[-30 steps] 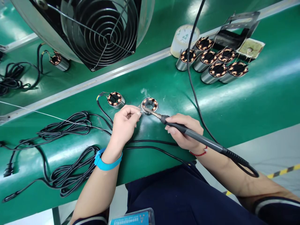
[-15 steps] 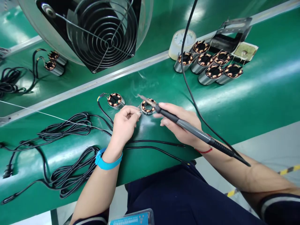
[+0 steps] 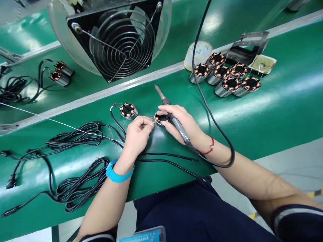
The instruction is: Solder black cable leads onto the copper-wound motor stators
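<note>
My right hand (image 3: 185, 124) grips a soldering iron (image 3: 178, 124), whose tip points up and away over the table. Its thumb and fingers reach around the near motor stator (image 3: 163, 118), a steel ring with copper windings, partly hidden by that hand. Just left of this stator, my left hand (image 3: 138, 132) is closed in a pinch at its thin wire leads (image 3: 152, 119); the exact wire between the fingertips is too small to make out. Another stator (image 3: 129, 111), joined to a black cable (image 3: 117, 119), stands behind my left hand.
Several stators (image 3: 230, 85) stand at the right beside a tape roll (image 3: 198, 53) and a soldering iron stand with a sponge (image 3: 263, 64). Coiled black cables (image 3: 80, 183) lie at the left. A fan (image 3: 126, 50) overhangs the back. The iron's cord (image 3: 205, 101) loops down across the right side.
The soldering iron has swung more upright, its tip moving away from the wire leads. My right hand has moved left, closer around the stator. My left hand keeps its pinch; the view has shifted slightly.
</note>
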`<state>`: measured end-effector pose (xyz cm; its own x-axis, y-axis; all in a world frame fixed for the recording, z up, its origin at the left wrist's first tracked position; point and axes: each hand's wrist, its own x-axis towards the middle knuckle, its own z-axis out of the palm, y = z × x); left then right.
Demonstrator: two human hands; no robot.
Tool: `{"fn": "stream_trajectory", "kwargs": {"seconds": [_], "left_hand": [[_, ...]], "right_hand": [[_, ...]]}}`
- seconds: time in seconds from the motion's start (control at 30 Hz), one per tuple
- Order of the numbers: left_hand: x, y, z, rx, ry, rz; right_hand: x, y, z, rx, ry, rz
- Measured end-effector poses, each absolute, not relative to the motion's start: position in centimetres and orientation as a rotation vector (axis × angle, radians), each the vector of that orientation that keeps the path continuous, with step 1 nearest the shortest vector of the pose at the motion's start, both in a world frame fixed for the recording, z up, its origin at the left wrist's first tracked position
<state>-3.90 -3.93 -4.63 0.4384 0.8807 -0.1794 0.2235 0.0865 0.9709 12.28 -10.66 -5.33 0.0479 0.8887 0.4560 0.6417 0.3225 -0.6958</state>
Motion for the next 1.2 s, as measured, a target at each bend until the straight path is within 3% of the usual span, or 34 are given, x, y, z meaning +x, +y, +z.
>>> {"fn": "stream_trajectory", "kwargs": {"seconds": [0.33,0.53,0.67,0.83,1.0,1.2], "left_hand": [[-4.3,-3.6,-4.6,1.487,0.992,0.660],[-4.8,-3.5,-4.6,1.368,0.977,0.447],[-4.9,-3.2,-4.4,1.261,1.035,0.549],[-4.9,-2.8,-3.2,1.207,0.978,0.305],[-4.7,-2.9,-3.2,1.088,1.021,0.429],[-4.2,-3.4,-3.7,1.343,1.113,0.487]], "right_hand": [[12.0,-10.9,-6.1,-1.348,-1.663,0.271],[12.7,-9.4,-6.8,-1.338,-1.792,0.206],[12.6,-8.6,-7.2,-1.310,-1.902,0.247],[12.7,-9.2,-7.2,-1.329,-1.868,0.231],[13.3,-10.3,-6.7,-1.304,-1.897,0.272],[13.3,-10.4,-6.8,-1.235,-1.882,0.267]]}}
